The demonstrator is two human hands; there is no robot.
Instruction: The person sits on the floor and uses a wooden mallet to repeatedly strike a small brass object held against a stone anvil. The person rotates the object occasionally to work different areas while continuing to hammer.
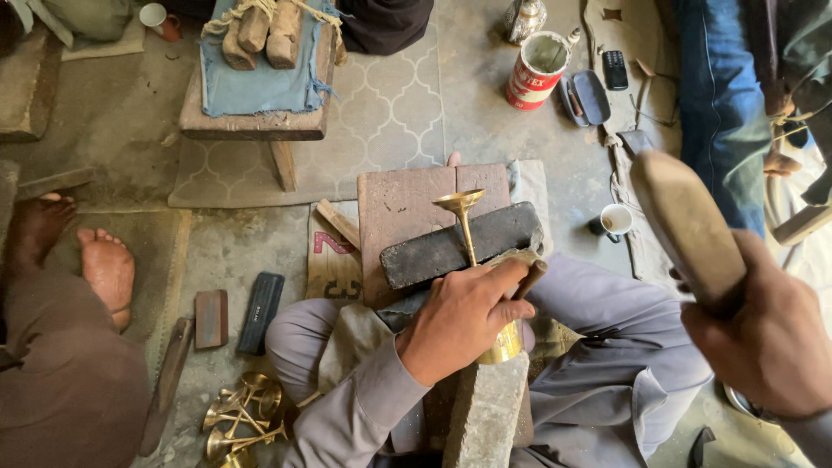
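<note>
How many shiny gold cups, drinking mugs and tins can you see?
Brass goblets: 1 in the left hand, about 4 heaped on the floor = 5
Mugs: 2
Red-and-white tin: 1
Total: 8

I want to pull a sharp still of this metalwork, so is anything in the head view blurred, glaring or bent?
Head view: soft, even daylight; the left hand and brass goblet are sharp; the right hand and its wooden mallet are large and softened; edges bow from a wide lens; no harsh glare.
</note>
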